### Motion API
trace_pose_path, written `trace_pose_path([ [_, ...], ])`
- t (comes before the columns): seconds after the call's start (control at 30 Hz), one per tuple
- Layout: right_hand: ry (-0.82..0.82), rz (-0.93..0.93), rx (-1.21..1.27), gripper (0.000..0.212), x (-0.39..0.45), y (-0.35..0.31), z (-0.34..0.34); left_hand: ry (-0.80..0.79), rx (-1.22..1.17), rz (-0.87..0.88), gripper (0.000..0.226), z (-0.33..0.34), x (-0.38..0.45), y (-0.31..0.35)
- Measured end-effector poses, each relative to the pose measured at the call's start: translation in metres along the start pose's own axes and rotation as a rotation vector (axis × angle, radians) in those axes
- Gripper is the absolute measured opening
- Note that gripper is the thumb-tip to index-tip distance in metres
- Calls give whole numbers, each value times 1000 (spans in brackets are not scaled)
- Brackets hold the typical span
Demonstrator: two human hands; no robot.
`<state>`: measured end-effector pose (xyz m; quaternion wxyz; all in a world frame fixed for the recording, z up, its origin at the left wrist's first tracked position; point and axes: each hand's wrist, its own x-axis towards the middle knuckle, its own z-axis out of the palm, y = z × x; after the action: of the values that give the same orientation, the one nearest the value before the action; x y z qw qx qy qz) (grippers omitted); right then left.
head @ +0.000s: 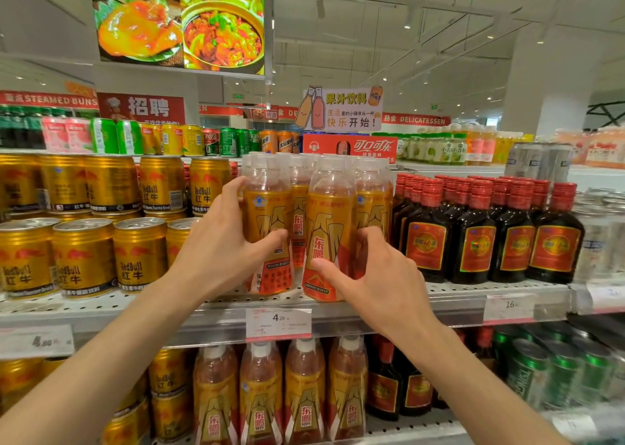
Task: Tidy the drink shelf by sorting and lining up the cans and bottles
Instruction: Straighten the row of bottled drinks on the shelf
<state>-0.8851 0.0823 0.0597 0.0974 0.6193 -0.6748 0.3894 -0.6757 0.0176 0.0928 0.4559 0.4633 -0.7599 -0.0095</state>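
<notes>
**Two hands on the front-row bottles, middle shelf**

Two bare forearms rise from the lower corners and converge on the middle shelf [449, 297]. The left hand [223, 241] is tilted inward, its thumb stretched across the label of the left front bottle [269, 231] and its fingers curled round the bottle's far side; it is wrapped round this bottle, which stands upright near the shelf's front edge. The right hand [378, 275] is half open, thumb pressed on the lower label of the middle front bottle [326, 238], fingers reaching between that bottle and the right neighbour bottle [370, 208]; it grips the middle bottle, which leans slightly with its base at the very lip of the shelf, ahead of the others.

All three are clear plastic bottles with white caps, orange-and-gold labels and an amber drink inside. More of the same stand behind them. Directly below the hands, a white price tag [278, 323] hangs on the shelf rail.

To the left of the bottles, gold cans [138, 258] stand in rows on the same shelf, with a second tier stacked behind. To the right, dark bottles with red caps [473, 235] and red labels stand shoulder to shoulder.

On the lower shelf, a row of lower amber bottles [260, 394] sits between further gold cans and green cans [561, 373].

Farther back, the top shelf carries mixed soft-drink cans [162, 138] and a cartoon juice sign [340, 109]; a hanging food screen [179, 25] is beyond.
</notes>
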Motion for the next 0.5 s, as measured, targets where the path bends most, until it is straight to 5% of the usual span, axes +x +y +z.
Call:
trace_pose_path([
  [0.5, -25, 14, 19, 87, -4, -4, -5, -107, -118, -37, 101, -14, -4, 8],
])
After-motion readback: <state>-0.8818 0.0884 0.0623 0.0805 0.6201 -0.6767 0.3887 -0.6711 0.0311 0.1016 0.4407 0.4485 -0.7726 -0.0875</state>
